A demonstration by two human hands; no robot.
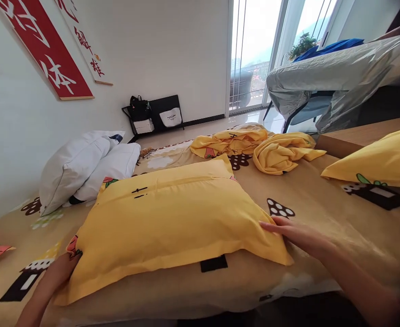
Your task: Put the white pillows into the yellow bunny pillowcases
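Observation:
A plump pillow in a yellow pillowcase [166, 227] lies flat in front of me on the beige patterned bedsheet [322, 227]. Its upper side carries a seam with small black marks, and bits of red and green print show at the left edge. My left hand [62, 270] is closed on the pillow's left edge, its fingertips partly hidden by the cloth. At the opposite side, my right hand [285, 228] grips the right edge near the front corner, some fingers resting on top and the others out of sight.
White pillows [87, 168] lean by the left wall. Crumpled yellow cloths [278, 154] lie on the bed's far side, and another yellow piece [384, 156] is at right beside a wooden board [367, 134]. Beyond stand a black rack [166, 113] and a plastic-covered table [322, 68].

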